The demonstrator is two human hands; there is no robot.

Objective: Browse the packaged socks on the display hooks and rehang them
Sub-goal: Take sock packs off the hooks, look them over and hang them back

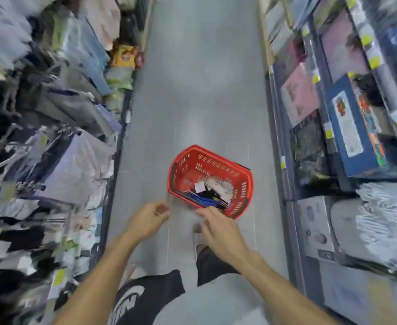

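Note:
Packaged socks hang blurred on display hooks along the left shelving. A red shopping basket stands on the aisle floor ahead, with several sock packs lying in it. My left hand hovers just left of the basket's near corner, fingers curled loosely and nothing held. Over the basket's near rim my right hand reaches with fingers spread, holding nothing.
A grey tiled aisle floor runs forward between two shelving units. Boxed goods and bedding packs fill the right shelves. Clothing packs hang on the left. My shoe and dark shorts show below the hands.

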